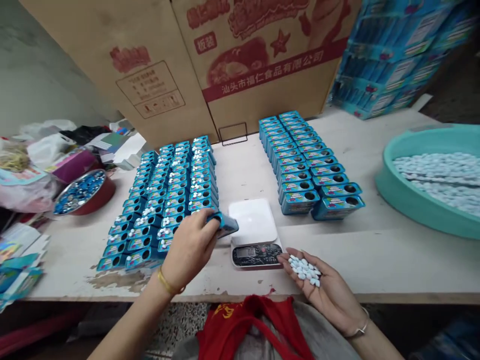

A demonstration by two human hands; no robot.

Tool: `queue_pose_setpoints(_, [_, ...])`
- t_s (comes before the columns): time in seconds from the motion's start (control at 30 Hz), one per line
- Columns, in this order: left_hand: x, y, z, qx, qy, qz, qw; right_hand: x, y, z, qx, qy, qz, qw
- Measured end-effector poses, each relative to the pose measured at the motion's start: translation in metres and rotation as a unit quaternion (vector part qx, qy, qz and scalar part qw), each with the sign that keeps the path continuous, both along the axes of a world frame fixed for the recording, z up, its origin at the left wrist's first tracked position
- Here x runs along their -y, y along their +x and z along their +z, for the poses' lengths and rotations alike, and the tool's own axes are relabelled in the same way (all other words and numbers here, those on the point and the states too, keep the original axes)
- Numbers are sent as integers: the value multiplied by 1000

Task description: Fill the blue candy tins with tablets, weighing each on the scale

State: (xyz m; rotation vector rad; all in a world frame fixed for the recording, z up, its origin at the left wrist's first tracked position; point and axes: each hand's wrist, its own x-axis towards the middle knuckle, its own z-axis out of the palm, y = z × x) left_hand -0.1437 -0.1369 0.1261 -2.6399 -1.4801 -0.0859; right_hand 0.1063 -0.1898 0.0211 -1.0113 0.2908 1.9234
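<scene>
My left hand (193,245) is closed around a small blue tin (227,224), held tilted beside the white kitchen scale (252,220). Cupped palm up in front of the scale, my right hand (322,287) carries a small pile of pale blue candies (304,269); its fingers are stretched out. To the left stand several rows of blue tins (176,200), many with candies lying on their tops around the round holes. Two more rows of blue tins (300,165) stand to the right of the scale, their holes dark.
A turquoise basin (386,175) full of pale candies stands at the right. A red bowl (99,195) of small shiny blue pieces is at the left. Behind are a large cardboard box (270,100), a thin wire frame (233,134) and stacked blue packs (390,60).
</scene>
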Motion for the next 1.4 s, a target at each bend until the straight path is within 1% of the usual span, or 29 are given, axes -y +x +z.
queue_pose_setpoints(0.03, [-10, 10, 4, 6, -12, -20, 1000, 0, 1, 0, 0, -2, -6, 1000])
queue_pose_setpoints(0.1, [-31, 30, 3, -3, -34, -63, 997, 1, 3, 0, -2, -6, -13, 1000])
queue_pose_setpoints(0.17, [-51, 48, -7, -30, -48, -92, 994, 1, 4, -1, -7, -7, -15, 1000])
queue_pose_setpoints(0.23, [-65, 60, -20, -58, -64, -106, 991, 1, 6, -3, -10, -6, -15, 1000])
queue_pose_setpoints(0.33, [-76, 68, -33, -64, -93, -113, 987, -1, 8, -7, -8, -7, -24, 1000])
queue_pose_setpoints(0.4, [-76, 66, -34, -31, -102, -116, 987, -3, 9, -9, -8, -9, -32, 999])
queue_pose_setpoints(0.47, [-73, 60, -28, 35, -91, -113, 989, -6, 10, -9, -11, -15, -34, 999])
queue_pose_setpoints(0.53, [-70, 49, -20, 120, -66, -89, 987, -9, 11, -9, -11, -24, -35, 999])
queue_pose_setpoints(0.6, [-66, 36, -12, 202, -34, -38, 978, -12, 11, -9, -7, -30, -38, 999])
queue_pose_setpoints(0.67, [-62, 20, -8, 259, -3, 22, 966, -14, 10, -9, -1, -35, -40, 999])
queue_pose_setpoints(0.73, [-59, 5, -9, 291, 19, 74, 954, -16, 9, -10, 4, -38, -40, 998])
queue_pose_setpoints(0.8, [-55, -6, -14, 301, 21, 107, 947, -17, 8, -10, 8, -40, -39, 998])
queue_pose_setpoints(0.9, [-52, -16, -23, 302, -5, 121, 946, -18, 7, -10, 16, -39, -41, 998])
queue_pose_setpoints(1.07, [-50, -15, -33, 303, -32, 83, 949, -20, 7, -6, 27, -37, -56, 997])
queue_pose_setpoints(1.2, [-49, -7, -38, 290, -47, 22, 955, -24, 2, -2, 24, -33, -62, 997])
queue_pose_setpoints(1.3, [-51, 1, -40, 259, -66, -33, 963, -28, -5, 1, 13, -33, -50, 998])
queue_pose_setpoints(1.4, [-57, 9, -40, 202, -60, -69, 975, -32, -12, 4, -2, -24, -29, 999])
